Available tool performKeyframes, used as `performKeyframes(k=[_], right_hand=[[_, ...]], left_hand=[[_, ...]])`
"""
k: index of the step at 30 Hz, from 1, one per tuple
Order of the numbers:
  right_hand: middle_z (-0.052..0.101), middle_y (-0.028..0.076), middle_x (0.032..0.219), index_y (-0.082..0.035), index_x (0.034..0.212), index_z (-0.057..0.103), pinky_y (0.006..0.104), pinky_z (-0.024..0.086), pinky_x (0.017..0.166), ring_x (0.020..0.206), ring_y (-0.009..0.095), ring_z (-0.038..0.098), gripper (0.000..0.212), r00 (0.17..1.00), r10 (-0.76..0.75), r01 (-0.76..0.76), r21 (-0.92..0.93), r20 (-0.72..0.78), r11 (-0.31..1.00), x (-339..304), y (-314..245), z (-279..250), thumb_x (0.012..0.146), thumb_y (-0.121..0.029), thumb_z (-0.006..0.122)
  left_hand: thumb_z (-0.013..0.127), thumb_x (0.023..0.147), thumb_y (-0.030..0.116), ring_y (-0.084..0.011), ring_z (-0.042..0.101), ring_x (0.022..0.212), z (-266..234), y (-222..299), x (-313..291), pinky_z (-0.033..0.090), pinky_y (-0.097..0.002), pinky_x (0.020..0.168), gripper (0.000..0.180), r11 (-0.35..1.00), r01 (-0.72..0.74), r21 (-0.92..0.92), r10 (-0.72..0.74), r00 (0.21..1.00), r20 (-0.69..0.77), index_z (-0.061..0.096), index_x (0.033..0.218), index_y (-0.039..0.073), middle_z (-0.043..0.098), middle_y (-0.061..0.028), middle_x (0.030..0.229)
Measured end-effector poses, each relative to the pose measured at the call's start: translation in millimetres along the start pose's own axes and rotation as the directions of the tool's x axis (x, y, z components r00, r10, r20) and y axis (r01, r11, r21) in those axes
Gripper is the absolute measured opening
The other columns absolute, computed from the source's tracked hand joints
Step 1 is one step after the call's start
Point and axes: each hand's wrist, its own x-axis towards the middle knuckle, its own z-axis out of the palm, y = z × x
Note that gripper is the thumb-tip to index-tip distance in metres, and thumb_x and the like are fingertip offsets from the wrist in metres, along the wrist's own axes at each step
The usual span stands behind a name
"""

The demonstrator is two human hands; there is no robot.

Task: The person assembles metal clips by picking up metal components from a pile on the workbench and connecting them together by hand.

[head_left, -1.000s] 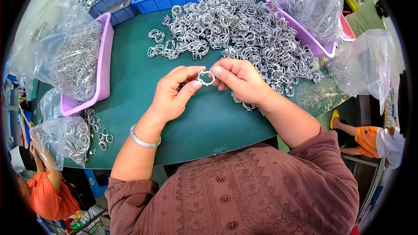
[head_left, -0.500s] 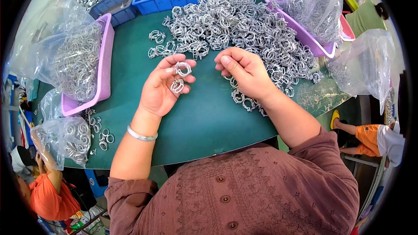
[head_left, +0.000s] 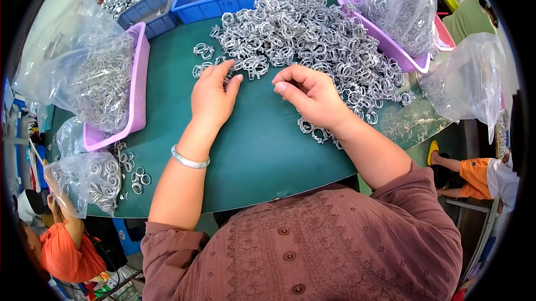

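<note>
My left hand (head_left: 213, 94), a pale bangle (head_left: 190, 159) on its wrist, is turned palm down at the left fringe of a big heap of silvery metal rings (head_left: 301, 33). Between its thumb and curled fingers a bit of metal ring (head_left: 226, 82) shows; the rest is hidden under the hand. A few loose rings (head_left: 203, 51) lie just beyond its fingers. My right hand (head_left: 312, 93) hovers at the heap's near edge, thumb and forefinger pinched together. Whatever they may hold is too small to make out. More rings (head_left: 318, 133) lie below that hand.
Lilac baskets with bagged rings flank the green table (head_left: 251, 161): one left (head_left: 139, 89), one right (head_left: 391, 50). Blue bins (head_left: 218, 6) stand at the back. A clear bag of spiral pieces (head_left: 100, 178) and stray rings (head_left: 139, 177) lie near left. Other people (head_left: 72, 251) are beyond the table.
My left hand has turned from palm up, with two rings showing on its fingers, to palm down, and moved slightly toward the heap. The right hand stays pinched in nearly the same place.
</note>
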Motion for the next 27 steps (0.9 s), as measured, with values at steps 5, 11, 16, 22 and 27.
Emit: performKeyframes(k=[5, 11, 16, 22, 27], right_hand=[[0.053, -0.001, 0.069, -0.001, 0.087, 0.059, 0.0215, 0.039, 0.053, 0.06, 0.004, 0.045, 0.011, 0.999, 0.049, -0.049, 0.002, 0.021, 0.999, -1, -3, 0, 0.085, -0.011, 0.056], [0.054, 0.0, 0.071, -0.001, 0.088, 0.059, 0.0222, 0.041, 0.054, 0.06, 0.005, 0.047, 0.01, 1.0, 0.012, -0.012, 0.005, 0.018, 1.0, -2, -3, 0, 0.084, -0.009, 0.058], [0.06, 0.003, 0.079, 0.001, 0.097, 0.06, 0.0222, 0.046, 0.061, 0.069, 0.007, 0.054, 0.019, 1.0, 0.012, -0.012, -0.033, 0.007, 0.999, -4, -8, 1, 0.083, -0.012, 0.062], [0.061, 0.004, 0.084, 0.002, 0.101, 0.059, 0.0219, 0.047, 0.066, 0.074, 0.007, 0.055, 0.026, 0.994, -0.042, 0.035, 0.076, 0.098, 0.996, -6, -8, 2, 0.082, -0.013, 0.065], [0.062, 0.003, 0.085, 0.003, 0.103, 0.058, 0.0203, 0.046, 0.065, 0.075, 0.006, 0.055, 0.025, 0.992, 0.063, -0.089, 0.243, 0.112, 0.966, -6, -5, 3, 0.083, -0.009, 0.063]], left_hand=[[0.067, 0.076, 0.011, -0.0167, 0.053, 0.061, -3, 1, 0, 0.045, -0.028, 0.057, 0.016, 0.997, -0.044, 0.066, 0.044, 0.999, -0.006, 0.064, 0.09, 0.005, 0.053, -0.0066, 0.072], [0.066, 0.075, 0.007, -0.0177, 0.052, 0.058, -13, 6, -9, 0.044, -0.0285, 0.054, 0.009, 0.983, -0.122, -0.138, 0.121, 0.993, -0.018, 0.063, 0.083, 0.005, 0.053, -0.0057, 0.073], [0.068, 0.072, 0.002, -0.0165, 0.055, 0.06, -24, 21, -18, 0.044, -0.0263, 0.052, 0.014, 0.917, -0.314, -0.245, 0.314, 0.948, -0.041, 0.063, 0.085, 0.004, 0.058, -0.0084, 0.082], [0.069, 0.066, -0.003, -0.0204, 0.055, 0.061, -22, 38, -22, 0.044, -0.027, 0.051, 0.022, 0.825, -0.561, -0.06, 0.559, 0.828, -0.053, 0.062, 0.086, 0.003, 0.057, -0.0095, 0.081], [0.07, 0.065, 0.002, -0.02, 0.057, 0.063, -18, 40, -28, 0.046, -0.0289, 0.051, 0.026, 0.83, -0.554, -0.063, 0.55, 0.833, -0.063, 0.063, 0.09, 0.007, 0.057, -0.0061, 0.08]])
